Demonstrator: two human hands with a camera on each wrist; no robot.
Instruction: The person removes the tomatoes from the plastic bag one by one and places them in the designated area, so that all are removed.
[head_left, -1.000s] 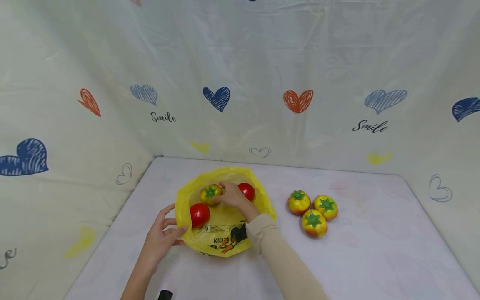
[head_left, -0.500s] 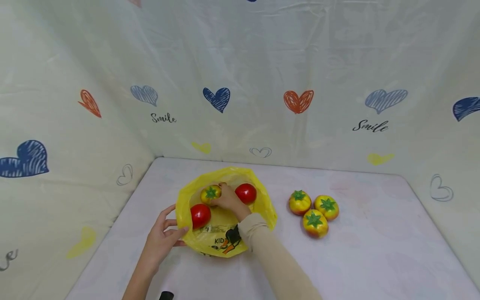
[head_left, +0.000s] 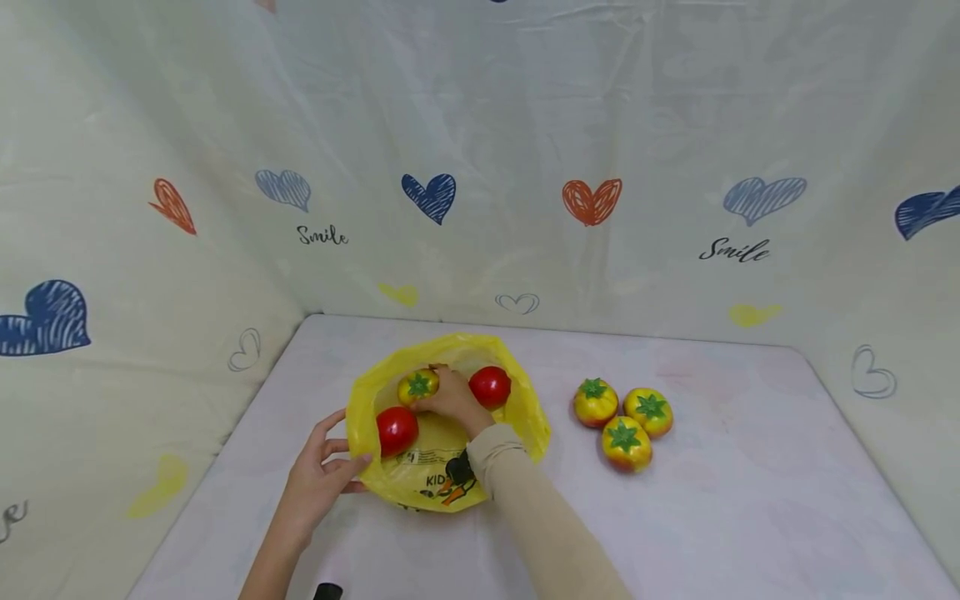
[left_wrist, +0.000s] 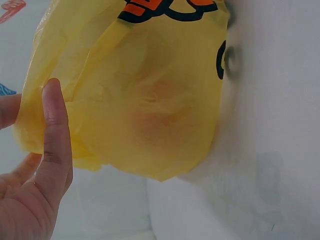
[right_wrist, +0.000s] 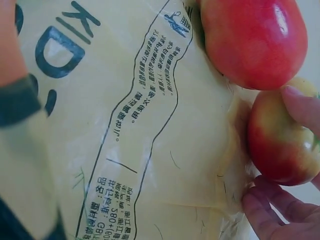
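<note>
Right hand (head_left: 452, 397) on fruit (head_left: 417, 386) in "KID" bag (head_left: 363, 417)

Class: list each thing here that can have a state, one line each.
Yellow plastic bag: open.
Left hand: holding the bag's rim.
Green-topped fruit: in the bag, gripped.
Right hand: inside the bag, gripping that fruit.
Two red fruits: in the bag, apart.
Three other green-topped fruits: on the table, clustered.

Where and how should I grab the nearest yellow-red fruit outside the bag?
Likely across its rounded left and right sides, coming from above and the near side: the nearest fruit sits leaves-up, with the left fruit and right fruit behind it.
</note>
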